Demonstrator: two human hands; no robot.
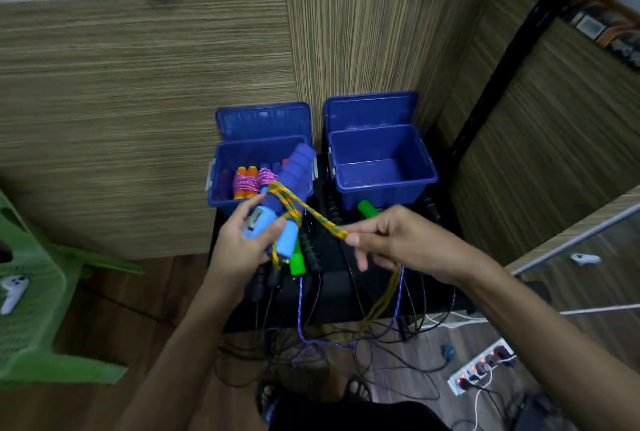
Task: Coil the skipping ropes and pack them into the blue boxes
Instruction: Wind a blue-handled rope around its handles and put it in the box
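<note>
My left hand [239, 247] grips a pair of blue skipping-rope handles [291, 178], held upright in front of the left blue box [216, 167]. An orange-and-green braided rope [311, 212] is wound round the handles. My right hand [391, 240] pinches this rope and holds it taut to the right; its loose part hangs down below the hand. The left blue box holds coiled ropes with orange handles and pink cord [247, 183]. The right blue box [381, 171] stands open with nothing in it.
Green-handled [297, 262] and black-handled ropes lie on a low black table [332, 299], their cords trailing to the floor. A green plastic chair [31, 309] stands at left. A power strip [481, 366] lies on the floor at right. Wooden panels rise behind the boxes.
</note>
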